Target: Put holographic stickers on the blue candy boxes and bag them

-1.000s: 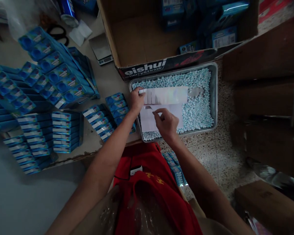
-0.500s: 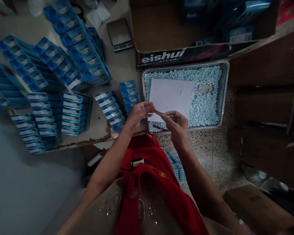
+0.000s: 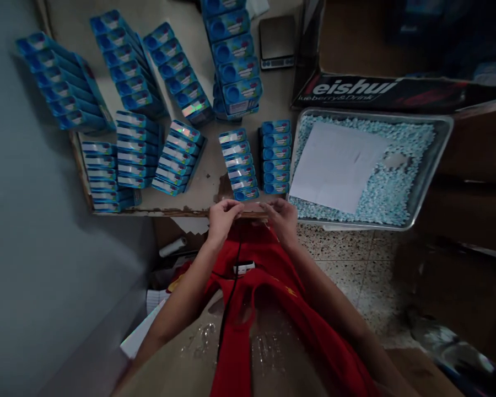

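Observation:
Above the table's front edge, my left hand (image 3: 222, 219) pinches one end of a thin, pale strip (image 3: 251, 206) that looks see-through. Its other end is between the fingertips of my right hand (image 3: 284, 219). The strip is stretched about level; its exact kind is too small to tell. Just beyond my fingers stands a row of blue printed boxes (image 3: 238, 164) with shiny strips on most of their ends. To its right is a second row of blue boxes (image 3: 276, 157), showing round blue marks on their ends.
At right, a metal tray (image 3: 432, 182) holds pale blue pellets (image 3: 391, 193) with a white sheet (image 3: 339, 165) on them. Behind it stands a printed carton (image 3: 355, 91). A small scale (image 3: 277, 41) and more rows of blue boxes (image 3: 138, 149) occupy the table (image 3: 206, 184).
Both hands have moved from the tray's near left corner to the table edge before the box rows, with the strip still between them. The view has shifted left.

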A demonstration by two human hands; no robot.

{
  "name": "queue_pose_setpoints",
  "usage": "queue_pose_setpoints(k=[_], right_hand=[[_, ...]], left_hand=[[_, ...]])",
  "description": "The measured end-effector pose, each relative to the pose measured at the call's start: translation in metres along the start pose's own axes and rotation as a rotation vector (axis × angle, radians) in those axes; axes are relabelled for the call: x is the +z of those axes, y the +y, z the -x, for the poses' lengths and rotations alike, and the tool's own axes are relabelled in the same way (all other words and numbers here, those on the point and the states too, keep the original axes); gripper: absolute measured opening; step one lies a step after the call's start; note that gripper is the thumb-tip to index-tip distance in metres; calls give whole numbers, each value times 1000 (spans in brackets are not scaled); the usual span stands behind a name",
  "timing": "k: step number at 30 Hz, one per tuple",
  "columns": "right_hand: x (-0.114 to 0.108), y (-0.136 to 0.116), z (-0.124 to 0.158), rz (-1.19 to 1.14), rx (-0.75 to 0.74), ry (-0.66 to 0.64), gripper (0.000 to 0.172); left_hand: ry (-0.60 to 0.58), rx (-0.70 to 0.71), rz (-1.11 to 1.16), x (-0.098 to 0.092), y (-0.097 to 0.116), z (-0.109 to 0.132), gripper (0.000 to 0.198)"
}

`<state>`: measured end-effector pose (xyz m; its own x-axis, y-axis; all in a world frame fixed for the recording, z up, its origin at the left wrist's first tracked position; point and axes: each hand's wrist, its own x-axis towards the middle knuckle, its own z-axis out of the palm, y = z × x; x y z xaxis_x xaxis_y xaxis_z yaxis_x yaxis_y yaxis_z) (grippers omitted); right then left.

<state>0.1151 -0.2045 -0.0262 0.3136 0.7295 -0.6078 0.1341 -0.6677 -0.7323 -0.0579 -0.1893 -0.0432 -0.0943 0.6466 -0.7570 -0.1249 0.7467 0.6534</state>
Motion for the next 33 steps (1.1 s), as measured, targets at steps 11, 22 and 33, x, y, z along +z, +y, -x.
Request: queue_pose_setpoints(k=[11,22,33], right_hand=[[49,12,-24,390,-160,133,36],[56,16,-33,491,-133,156,33],[30,-7,-32,392,-126,101,35]], left_hand=[[82,106,-90,-26,-14,-32,20],[35,-34,198,-19,-26,-48,26],[295,162,-85,-18,-35,-51,19]])
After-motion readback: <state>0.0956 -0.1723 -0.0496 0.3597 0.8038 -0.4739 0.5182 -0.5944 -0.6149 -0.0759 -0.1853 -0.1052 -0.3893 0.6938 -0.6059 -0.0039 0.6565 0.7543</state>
